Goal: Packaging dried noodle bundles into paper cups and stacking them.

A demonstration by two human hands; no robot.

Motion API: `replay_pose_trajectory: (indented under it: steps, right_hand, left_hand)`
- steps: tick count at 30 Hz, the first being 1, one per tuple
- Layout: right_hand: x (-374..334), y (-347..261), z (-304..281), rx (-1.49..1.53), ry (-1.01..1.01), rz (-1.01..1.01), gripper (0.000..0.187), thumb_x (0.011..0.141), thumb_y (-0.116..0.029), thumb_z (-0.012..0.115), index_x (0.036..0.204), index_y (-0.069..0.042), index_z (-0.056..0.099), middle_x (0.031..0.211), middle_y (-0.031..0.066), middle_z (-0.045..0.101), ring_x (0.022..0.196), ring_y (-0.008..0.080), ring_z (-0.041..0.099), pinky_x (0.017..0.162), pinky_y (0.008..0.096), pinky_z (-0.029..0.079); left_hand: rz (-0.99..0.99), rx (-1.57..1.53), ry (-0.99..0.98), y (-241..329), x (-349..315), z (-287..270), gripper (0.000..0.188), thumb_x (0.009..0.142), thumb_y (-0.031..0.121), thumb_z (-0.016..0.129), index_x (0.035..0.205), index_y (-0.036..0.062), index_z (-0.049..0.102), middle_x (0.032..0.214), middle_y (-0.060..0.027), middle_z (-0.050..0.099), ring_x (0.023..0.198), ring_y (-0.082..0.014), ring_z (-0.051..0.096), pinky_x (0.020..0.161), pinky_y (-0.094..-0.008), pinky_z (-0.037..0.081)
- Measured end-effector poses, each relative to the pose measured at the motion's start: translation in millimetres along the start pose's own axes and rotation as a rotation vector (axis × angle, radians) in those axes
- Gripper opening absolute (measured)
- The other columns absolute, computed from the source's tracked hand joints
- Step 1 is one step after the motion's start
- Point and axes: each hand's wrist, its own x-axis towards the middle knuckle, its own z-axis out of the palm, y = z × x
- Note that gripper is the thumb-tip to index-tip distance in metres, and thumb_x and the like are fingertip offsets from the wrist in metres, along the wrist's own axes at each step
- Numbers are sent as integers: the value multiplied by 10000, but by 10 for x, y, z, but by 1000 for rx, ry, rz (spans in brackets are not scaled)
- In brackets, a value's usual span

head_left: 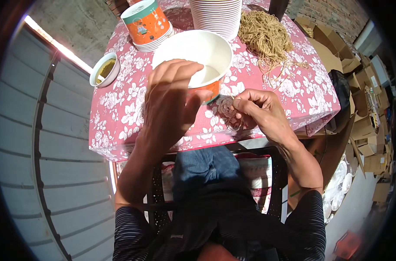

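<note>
My left hand (pixel 172 91) is raised in front of a large paper tub (pixel 217 54), white inside and orange outside. Its fingers are stretched out, the thumb stands apart, and it holds nothing visible. Part of the tub's near side is hidden behind it; whether they touch I cannot tell. To the right of the tub, above the table's near edge, my right hand (pixel 263 111) pinches thumb and forefinger together. A faint pale bit shows at those fingertips, too small to name. A heap of tan string (pixel 265 37) lies beyond this hand, loose strands trailing toward it.
A tall stack of white tubs (pixel 217 19) stands behind the open tub. Upturned orange tubs (pixel 148 26) are stacked at the back left. A bowl of dark greenish stuff (pixel 105 69) sits at the left edge of the flowered tablecloth (pixel 132 111). Cardboard boxes (pixel 372 126) pile up at right.
</note>
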Motion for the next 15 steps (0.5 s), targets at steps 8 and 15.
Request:
replay_pose_trajectory:
  steps: [8,15]
  right_hand:
    - [121,52,74,75,2,-2,189,971,-93,615,855,27,704,733,24,658,635,59,566,567,230,450]
    - [167,129,108,126,3,-60,190,974,-108,623,890,26,727,738,21,665,624,59,564,562,232,452]
  left_hand:
    - [11,-60,-107,-87,-98,160,287,868,150,771,1117,52,668,1115,-83,754,806,-244,711,1099,-481,403]
    - [-27,-118,-56,-61,-111,163,272,859,64,775,1084,103,627,1016,-22,764,728,-181,700,1082,-459,396]
